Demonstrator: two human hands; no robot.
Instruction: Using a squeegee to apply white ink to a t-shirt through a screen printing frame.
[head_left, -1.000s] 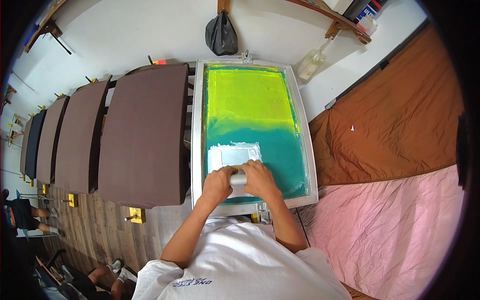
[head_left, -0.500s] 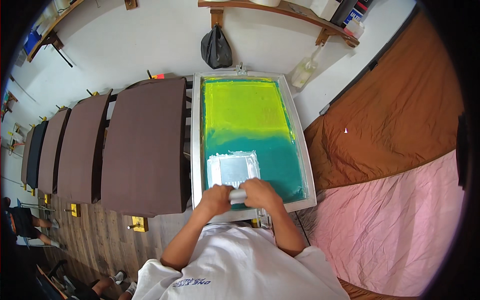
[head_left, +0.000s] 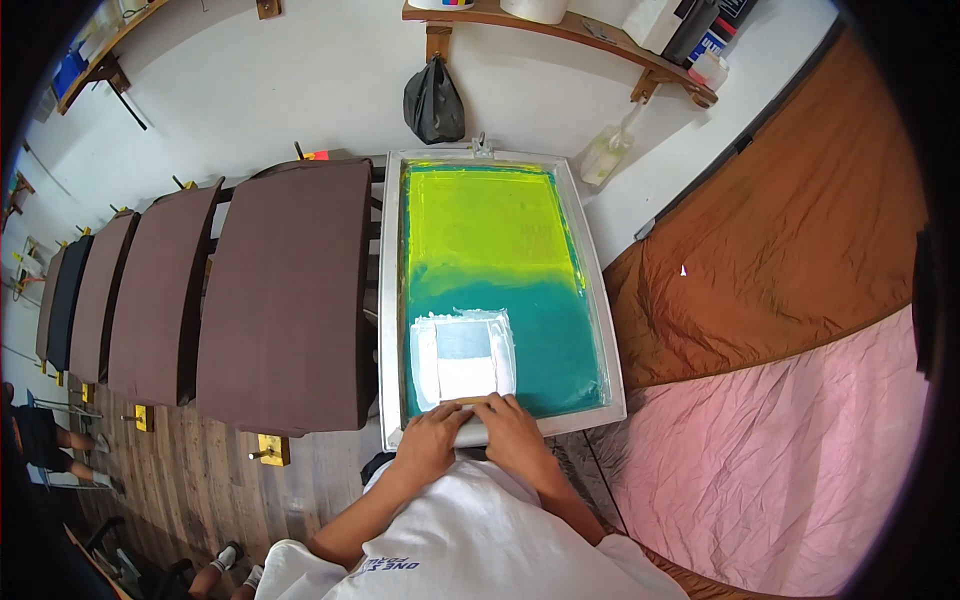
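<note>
A screen printing frame with a pale metal rim lies in front of me. Its teal mesh carries yellow-green ink over the far half and a squarish patch of white ink at the near left. Over the near edge of that patch is a squeegee, gripped by both hands. My left hand is closed on its left side, my right hand on its right, fingertips at the far side. Most of the squeegee is hidden under my hands.
Boards covered in brown cloth line up at the left. A wooden shelf with containers and a black plastic bag are on the far wall. Brown fabric and pink fabric hang at right. Another person's legs show at left.
Both hands have drawn the squeegee toward me, to the near edge of the screen. White ink now covers more of the patch's near part, and the squeegee's handle is more hidden.
</note>
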